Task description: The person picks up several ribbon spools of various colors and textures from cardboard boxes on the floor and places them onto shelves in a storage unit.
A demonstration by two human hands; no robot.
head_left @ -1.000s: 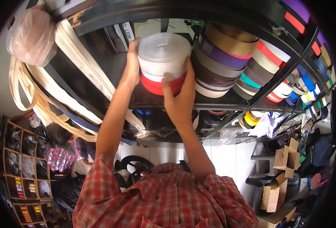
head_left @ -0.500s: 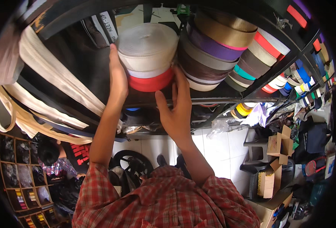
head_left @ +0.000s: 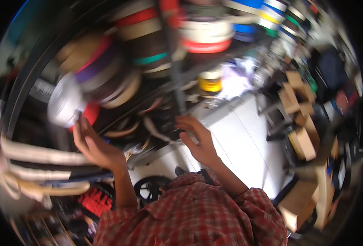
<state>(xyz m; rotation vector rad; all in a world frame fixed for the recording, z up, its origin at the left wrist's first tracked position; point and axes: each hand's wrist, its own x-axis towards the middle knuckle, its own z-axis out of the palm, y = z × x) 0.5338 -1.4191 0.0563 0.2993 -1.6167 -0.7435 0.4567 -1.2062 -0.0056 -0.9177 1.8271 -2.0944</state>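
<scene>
My left hand reaches up to a stack of webbing rolls at the left end of the shelf. Its fingers are stretched out by the lower edge of the white roll; motion blur hides whether they touch it. Under the white roll a red roll partly shows. My right hand hangs in front of the shelf, thumb and fingers apart, holding nothing. Beside the white roll stands a blurred stack of gold, purple, grey and brown rolls, with a purple roll among them.
More rolls fill the shelf, among them a white roll with a red one below. A yellow roll sits on the lower shelf. Pale straps hang at the left. Cardboard boxes stand on the white tiled floor at right.
The view has swung right, so the shelf appears shifted left and tilted. My right hand has come away from the stack of white and red rolls; my left hand stays beside it.
</scene>
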